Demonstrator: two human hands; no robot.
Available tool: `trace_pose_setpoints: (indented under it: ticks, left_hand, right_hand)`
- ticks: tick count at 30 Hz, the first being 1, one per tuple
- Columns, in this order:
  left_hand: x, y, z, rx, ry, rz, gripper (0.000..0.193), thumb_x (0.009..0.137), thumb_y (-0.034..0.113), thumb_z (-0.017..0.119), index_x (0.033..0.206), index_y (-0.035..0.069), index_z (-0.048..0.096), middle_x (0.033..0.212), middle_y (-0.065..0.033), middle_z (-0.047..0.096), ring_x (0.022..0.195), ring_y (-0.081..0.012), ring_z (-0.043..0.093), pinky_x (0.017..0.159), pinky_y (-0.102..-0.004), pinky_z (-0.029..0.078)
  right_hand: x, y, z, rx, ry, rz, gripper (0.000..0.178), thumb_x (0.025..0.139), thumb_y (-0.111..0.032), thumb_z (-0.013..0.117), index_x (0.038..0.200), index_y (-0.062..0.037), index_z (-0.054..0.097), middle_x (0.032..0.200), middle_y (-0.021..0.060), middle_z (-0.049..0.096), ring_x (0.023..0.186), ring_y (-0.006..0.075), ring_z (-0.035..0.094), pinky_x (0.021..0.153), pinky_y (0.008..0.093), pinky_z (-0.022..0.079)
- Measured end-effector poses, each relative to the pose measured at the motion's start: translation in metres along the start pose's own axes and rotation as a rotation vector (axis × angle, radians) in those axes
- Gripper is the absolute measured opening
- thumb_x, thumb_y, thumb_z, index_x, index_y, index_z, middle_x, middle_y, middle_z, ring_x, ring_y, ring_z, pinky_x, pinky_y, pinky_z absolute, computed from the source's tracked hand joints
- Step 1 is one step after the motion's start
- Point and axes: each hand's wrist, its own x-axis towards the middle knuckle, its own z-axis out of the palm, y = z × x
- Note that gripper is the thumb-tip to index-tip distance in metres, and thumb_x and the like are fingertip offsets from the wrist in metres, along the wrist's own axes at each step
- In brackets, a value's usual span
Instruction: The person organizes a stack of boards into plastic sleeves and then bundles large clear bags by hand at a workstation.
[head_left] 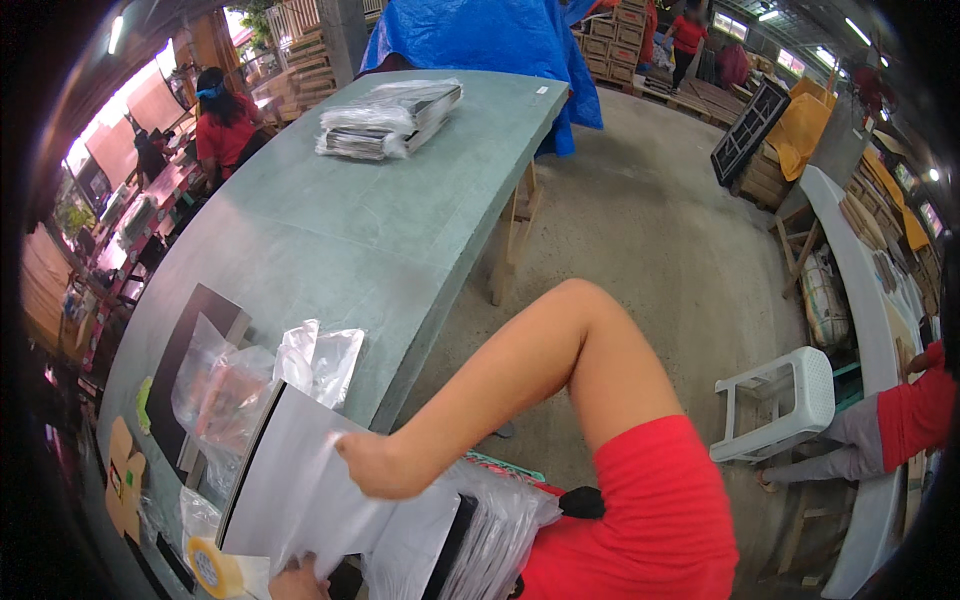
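Note:
A flat panel [295, 475] with a pale face and a dark edge lies tilted at the near corner of the table, under what looks like a clear plastic sleeve. My right hand [380, 466] is closed at the panel's upper right, its fingertips tucked out of sight against the sleeve. At the bottom edge my left hand [300, 580] pinches the near side of the sleeve and is partly cut off. Against my body rests a stack of plastic-wrapped flat panels [500, 525]. A roll of clear tape [208, 568] sits beside my left hand.
The long green table [350, 235] bears a plastic-wrapped stack [385, 120] at its far end. Loose clear bags [225, 390] and a dark panel [185, 370] lie nearer. A white stool [780, 400] stands to the right, by a person in red [920, 420].

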Motion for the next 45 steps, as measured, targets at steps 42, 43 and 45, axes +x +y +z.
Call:
trace_pose_setpoints:
  ticks: [42, 43, 45]
  left_hand:
    - [0.044, -0.016, 0.197, -1.201, 0.017, -0.489, 0.024, 0.075, 0.019, 0.054, 0.094, 0.004, 0.055, 0.088, -0.0064, 0.054, 0.073, -0.0162, 0.052, 0.061, -0.0284, 0.042]
    - [0.042, -0.021, 0.209, -1.144, 0.009, -0.502, 0.024, 0.076, 0.019, 0.054, 0.093, 0.004, 0.055, 0.087, -0.0064, 0.055, 0.073, -0.0161, 0.051, 0.061, -0.0283, 0.042]
    - [0.025, -0.033, 0.220, -1.073, 0.026, -0.522, 0.023, 0.076, 0.020, 0.055, 0.092, 0.004, 0.056, 0.085, -0.0063, 0.055, 0.072, -0.0159, 0.051, 0.060, -0.0281, 0.042]
  right_hand:
    - [0.127, -0.076, 0.285, 1.255, 0.359, 0.977, 0.021, 0.065, -0.016, 0.053, 0.077, -0.0003, 0.058, 0.064, 0.0142, 0.055, 0.064, 0.0323, 0.056, 0.059, 0.0401, 0.045]
    - [0.121, -0.070, 0.262, 1.414, 0.318, 1.062, 0.024, 0.065, -0.016, 0.053, 0.079, 0.0013, 0.059, 0.068, 0.0167, 0.057, 0.071, 0.0349, 0.057, 0.064, 0.0408, 0.046]
    - [0.107, -0.052, 0.243, 1.299, 0.419, 1.171, 0.026, 0.065, -0.016, 0.052, 0.081, 0.0029, 0.059, 0.072, 0.0192, 0.058, 0.077, 0.0363, 0.057, 0.067, 0.0413, 0.046]
